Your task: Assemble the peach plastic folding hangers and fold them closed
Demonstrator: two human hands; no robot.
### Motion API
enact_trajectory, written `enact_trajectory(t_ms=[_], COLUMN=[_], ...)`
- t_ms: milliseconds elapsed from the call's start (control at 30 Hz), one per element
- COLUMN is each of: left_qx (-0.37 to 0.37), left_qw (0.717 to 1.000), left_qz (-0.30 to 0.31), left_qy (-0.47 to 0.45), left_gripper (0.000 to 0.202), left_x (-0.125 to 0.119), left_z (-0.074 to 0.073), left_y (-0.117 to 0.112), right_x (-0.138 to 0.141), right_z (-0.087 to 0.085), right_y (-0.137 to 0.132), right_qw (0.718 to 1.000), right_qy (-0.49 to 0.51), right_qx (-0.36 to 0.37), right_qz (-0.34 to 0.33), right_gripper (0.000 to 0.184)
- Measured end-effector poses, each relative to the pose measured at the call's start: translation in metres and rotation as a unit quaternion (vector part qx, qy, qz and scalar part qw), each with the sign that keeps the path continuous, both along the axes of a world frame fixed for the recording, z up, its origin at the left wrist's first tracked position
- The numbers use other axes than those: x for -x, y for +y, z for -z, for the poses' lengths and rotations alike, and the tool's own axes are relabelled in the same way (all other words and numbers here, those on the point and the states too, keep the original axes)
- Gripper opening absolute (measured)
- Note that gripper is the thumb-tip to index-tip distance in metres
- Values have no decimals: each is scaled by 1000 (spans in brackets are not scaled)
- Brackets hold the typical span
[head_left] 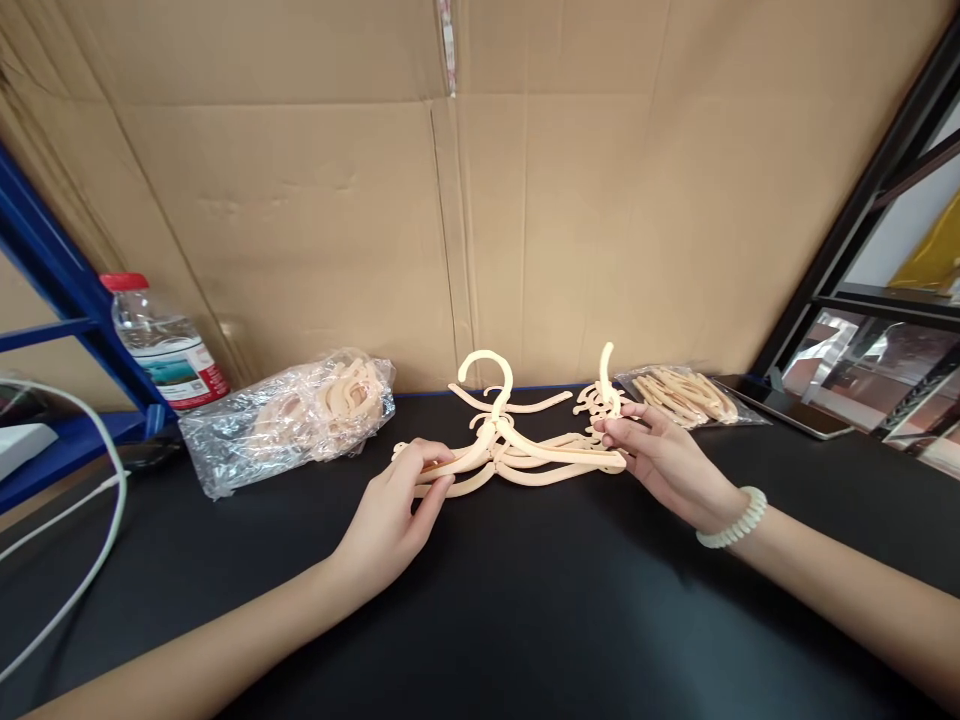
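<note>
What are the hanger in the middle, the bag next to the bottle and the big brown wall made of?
Hanger: probably smooth plastic; its even cream colour has a soft shine. I can't be sure.
Bag: clear plastic film, crinkly with bright glints.
Wall: seemingly matte cardboard, with crease lines.

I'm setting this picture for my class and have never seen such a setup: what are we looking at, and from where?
There is no machine, only a person's two bare hands. The single picture comes from a camera worn on the head, looking forward and down. The left hand grips one arm of a beige hanger; the right hand pinches a curved beige piece. More beige pieces lie around them on the black table. Beyond the hands, a clear bag on the left and another on the right contain similar-coloured parts. A red-capped bottle is far left.
</note>
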State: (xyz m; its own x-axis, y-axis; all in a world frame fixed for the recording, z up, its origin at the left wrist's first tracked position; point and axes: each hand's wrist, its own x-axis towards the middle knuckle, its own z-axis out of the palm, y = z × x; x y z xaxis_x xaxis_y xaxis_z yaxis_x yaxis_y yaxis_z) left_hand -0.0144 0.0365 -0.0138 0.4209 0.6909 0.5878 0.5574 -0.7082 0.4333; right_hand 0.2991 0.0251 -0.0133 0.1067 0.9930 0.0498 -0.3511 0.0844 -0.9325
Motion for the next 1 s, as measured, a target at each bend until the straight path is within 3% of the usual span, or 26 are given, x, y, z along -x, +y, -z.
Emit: enact_trajectory(t_ms=[167, 367, 667, 833, 1000], left_qx=[15, 23, 12, 3, -4], left_qw=[1000, 1000, 1000, 1000, 1000], left_qz=[4, 8, -8, -8, 1], left_qy=[17, 20, 19, 18, 17], left_gripper=[17, 18, 20, 18, 18], left_x=[2, 1, 3, 2, 0], left_z=[0, 0, 0, -1, -1], left_y=[3, 5, 7, 6, 6], right_x=[2, -4, -13, -18, -20], right_z=[-1, -5, -22, -21, -19], right_y=[-1, -5, -7, -7, -7], right_qw=[997, 992, 983, 967, 960], right_qy=[-16, -38, -41, -14, -6], right_qx=[-17, -35, 49, 83, 102], right_qz=[-80, -111, -170, -241, -259], right_gripper=[20, 17, 20, 19, 19])
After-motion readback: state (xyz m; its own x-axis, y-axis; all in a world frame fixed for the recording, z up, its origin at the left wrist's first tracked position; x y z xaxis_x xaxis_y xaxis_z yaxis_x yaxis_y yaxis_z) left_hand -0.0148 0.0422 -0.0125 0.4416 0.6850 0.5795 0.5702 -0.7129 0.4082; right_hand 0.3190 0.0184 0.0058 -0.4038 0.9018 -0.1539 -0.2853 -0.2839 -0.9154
